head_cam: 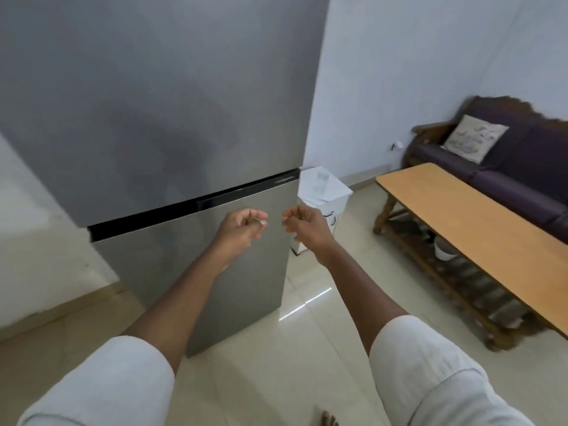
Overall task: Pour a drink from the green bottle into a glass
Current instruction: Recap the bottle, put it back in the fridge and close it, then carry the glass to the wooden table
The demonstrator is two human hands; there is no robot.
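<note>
No green bottle and no glass are in view. A tall grey fridge [159,96] stands in front of me with both doors closed and a dark gap between the upper and lower door. My left hand [242,229] hovers in front of the lower door, just under the gap, fingers curled with nothing in them. My right hand [304,226] is beside it near the fridge's right edge, fingers also curled and holding nothing. Neither hand touches the fridge.
A white bin [325,195] with a paper on top stands right of the fridge. A long wooden table [473,222] and a dark sofa [507,167] with a pillow [475,138] fill the right side. Tiled floor [307,348] lies between the fridge and the table.
</note>
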